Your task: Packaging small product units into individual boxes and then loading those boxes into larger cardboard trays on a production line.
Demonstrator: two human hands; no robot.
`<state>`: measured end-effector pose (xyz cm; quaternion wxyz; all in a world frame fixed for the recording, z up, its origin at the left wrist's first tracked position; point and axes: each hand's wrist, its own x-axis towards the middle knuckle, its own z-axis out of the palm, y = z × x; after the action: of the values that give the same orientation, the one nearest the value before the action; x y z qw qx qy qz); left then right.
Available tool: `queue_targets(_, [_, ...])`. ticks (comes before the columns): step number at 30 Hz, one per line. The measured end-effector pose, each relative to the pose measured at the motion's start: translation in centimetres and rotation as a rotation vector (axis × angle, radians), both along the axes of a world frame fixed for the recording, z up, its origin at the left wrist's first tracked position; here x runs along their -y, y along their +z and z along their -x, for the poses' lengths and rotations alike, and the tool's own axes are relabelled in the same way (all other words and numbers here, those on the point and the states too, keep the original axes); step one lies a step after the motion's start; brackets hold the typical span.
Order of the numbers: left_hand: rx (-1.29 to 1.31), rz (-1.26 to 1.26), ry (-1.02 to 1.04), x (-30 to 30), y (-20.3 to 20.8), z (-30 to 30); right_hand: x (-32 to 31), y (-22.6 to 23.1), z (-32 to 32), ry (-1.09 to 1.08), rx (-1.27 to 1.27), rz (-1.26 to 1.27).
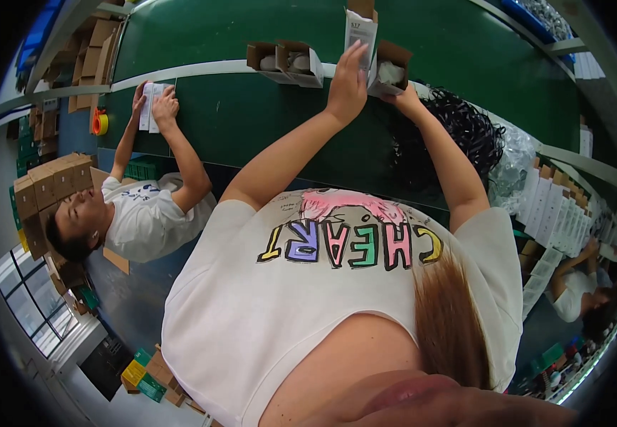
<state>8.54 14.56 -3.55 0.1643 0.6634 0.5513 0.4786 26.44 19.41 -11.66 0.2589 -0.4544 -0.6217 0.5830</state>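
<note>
My left hand (349, 84) lies with its fingers stretched flat against the side of a tall white carton (360, 34), whose brown top flap stands up. Close on its right is a second open carton (392, 51) with brown inner walls and a whitish wrapped item (389, 73) inside. My right hand (406, 101) grips this second carton at its near right corner; most of those fingers are hidden behind it. Left of my hands, two open white cartons (310, 76) stand side by side, each with a pale rounded item in it.
A green worktable (209, 110) carries a pale strip (202, 70). Black straps (458, 132) lie heaped beside my right forearm, with clear plastic bags (515, 153) and rows of white cartons (554, 210) beyond. At left, a co-worker handles white boxes (153, 107) near yellow tape (100, 122).
</note>
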Motion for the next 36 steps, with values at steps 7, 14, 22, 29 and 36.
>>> queue_targets(7, [-0.672,0.673,0.109,-15.6,-3.2,-0.9,-1.7,-4.9,-1.0,-0.217,-0.115,0.185])
queue_targets(14, [-1.036,0.687,0.042,-20.6,-5.6,3.1,1.4,-2.8,1.5,-0.204,0.068,-0.191])
queue_targets(22, [-1.145,0.797,-0.465,-18.5,3.9,2.8,1.9,-2.3,2.6,-0.368,0.016,-0.157])
queue_targets(29, [-1.123,0.015,-0.416,-4.1,7.2,5.8,1.9,-3.2,2.9,-0.185,-0.006,-0.202])
queue_targets(36, [-0.972,-0.216,-0.086,0.4,5.1,5.8,2.8,-1.3,3.3,-0.069,0.079,-0.178])
